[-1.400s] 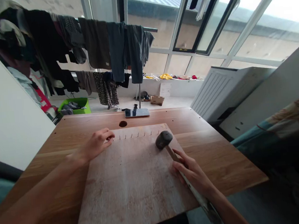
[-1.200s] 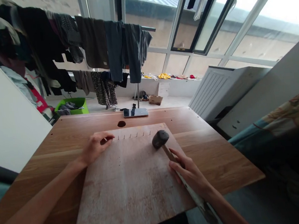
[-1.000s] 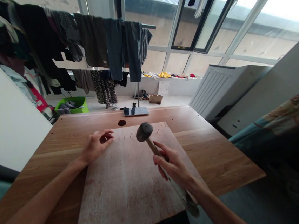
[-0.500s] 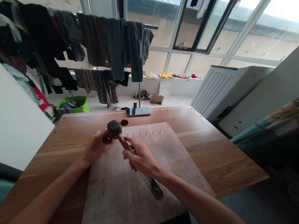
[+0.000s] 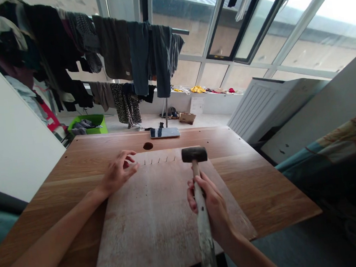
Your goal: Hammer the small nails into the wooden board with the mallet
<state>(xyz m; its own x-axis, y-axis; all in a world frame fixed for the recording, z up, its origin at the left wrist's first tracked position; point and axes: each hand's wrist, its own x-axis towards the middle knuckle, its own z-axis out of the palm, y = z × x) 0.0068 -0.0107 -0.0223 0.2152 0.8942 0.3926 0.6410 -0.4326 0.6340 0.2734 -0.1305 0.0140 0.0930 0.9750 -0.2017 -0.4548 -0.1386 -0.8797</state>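
My right hand is wrapped round the wooden handle of a mallet with a black rubber head, held upright over the right part of a worn wooden board. A row of several small nails stands along the board's far edge. My left hand rests at the board's far left corner, just left of the nails. Its fingers are loosely curled and apart, with nothing visible in them.
The board lies on a wooden table with a round hole. A phone lies at the table's far edge. Behind stand a rack of hanging clothes, a green tub and white panels.
The mallet swung left to my left hand's fingertips at the board's far left corner, then came back right and now stands upright. My left hand's fingers have loosened and spread.
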